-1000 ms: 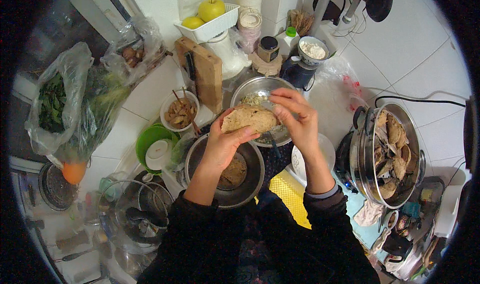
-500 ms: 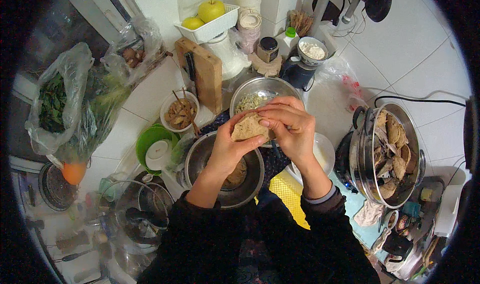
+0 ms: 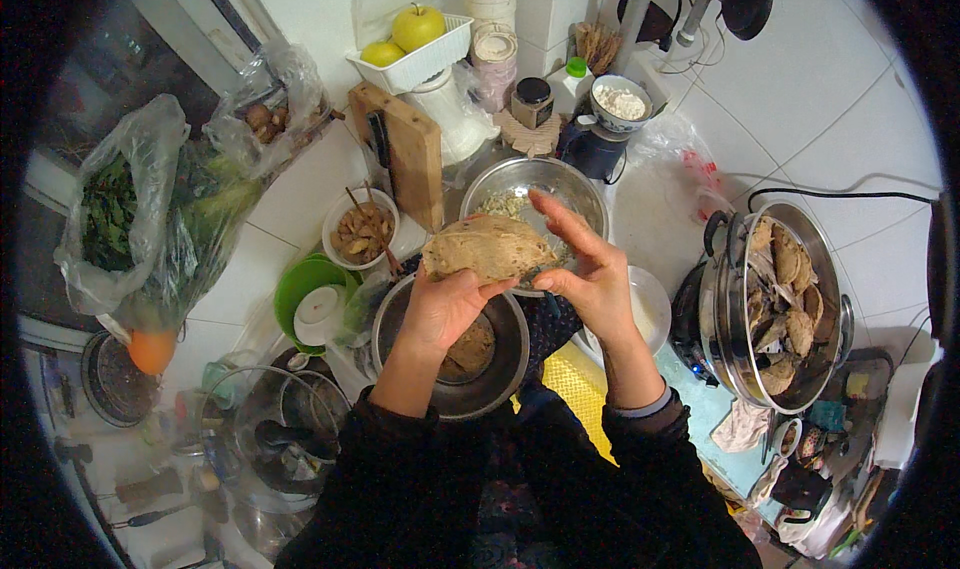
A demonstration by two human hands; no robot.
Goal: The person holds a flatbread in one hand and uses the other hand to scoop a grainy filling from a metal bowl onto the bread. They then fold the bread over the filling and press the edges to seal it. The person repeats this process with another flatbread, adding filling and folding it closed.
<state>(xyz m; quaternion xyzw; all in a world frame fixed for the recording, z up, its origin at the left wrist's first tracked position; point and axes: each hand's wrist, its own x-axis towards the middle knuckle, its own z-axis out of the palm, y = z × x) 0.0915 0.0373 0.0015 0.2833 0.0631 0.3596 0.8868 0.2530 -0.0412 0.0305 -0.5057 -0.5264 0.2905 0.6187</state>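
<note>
A large brown dough dumpling [image 3: 488,249] lies lengthwise across the fingers of my left hand [image 3: 437,314], thumb along its near side. Close to its right end is my right hand [image 3: 603,284], fingers and thumb spread apart with nothing between them; whether the thumb tip brushes the dough I cannot tell. Below my left hand, a steel bowl [image 3: 515,369] contains a lump of brown dough [image 3: 470,354]. Beyond the hands, chopped pale-green filling [image 3: 503,205] lies in another steel bowl [image 3: 585,182], partly hidden by the dumpling.
On the right, a steel steamer pot [image 3: 730,314] holds several brown dumplings [image 3: 790,259]. A wooden cutting board [image 3: 415,164] stands behind a bowl of ginger-like pieces [image 3: 360,234] with chopsticks. A green basin [image 3: 290,294] is at left; a white plate [image 3: 650,314] sits beside my right wrist.
My right hand has come off the dumpling's edge and its fingers have spread. The dumpling has turned in my left hand, now showing a longer, rounded side.
</note>
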